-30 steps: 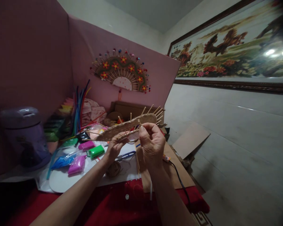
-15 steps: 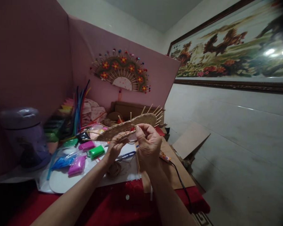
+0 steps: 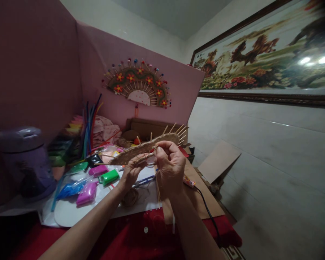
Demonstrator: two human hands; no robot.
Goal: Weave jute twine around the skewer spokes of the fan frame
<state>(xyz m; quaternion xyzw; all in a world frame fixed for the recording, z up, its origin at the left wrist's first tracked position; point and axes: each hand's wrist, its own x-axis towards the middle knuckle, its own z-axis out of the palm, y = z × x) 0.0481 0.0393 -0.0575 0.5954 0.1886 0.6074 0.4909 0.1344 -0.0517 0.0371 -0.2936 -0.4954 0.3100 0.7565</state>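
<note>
A curved fan [image 3: 124, 154] of twine-wrapped board, with thin wooden sticks poking out of its outer edge, is held tilted above the table. My left hand [image 3: 134, 172] grips its near lower edge from beneath, fingers wrapped round it. At the fan's inner edge my right hand [image 3: 170, 159] is closed, thumb and forefinger pinched together; whether they hold a stick or twine is too small to make out. Below lie a blue-handled cutter [image 3: 144, 180] and a small coil of twine [image 3: 130, 197].
Packets of coloured clay [image 3: 87, 193] lie at the left beside a purple flask [image 3: 25, 162]. A flower-patterned glue gun [image 3: 189, 181] with a black cord rests on brown cardboard [image 3: 199, 200]. A finished decorated fan [image 3: 139, 77] hangs on the pink panel [image 3: 97, 47]. Red cloth [image 3: 141, 242] covers the table.
The fan has tipped slightly and sits a little lower in view. Both hands stay at nearly the same places on it; the camera view has shifted slightly.
</note>
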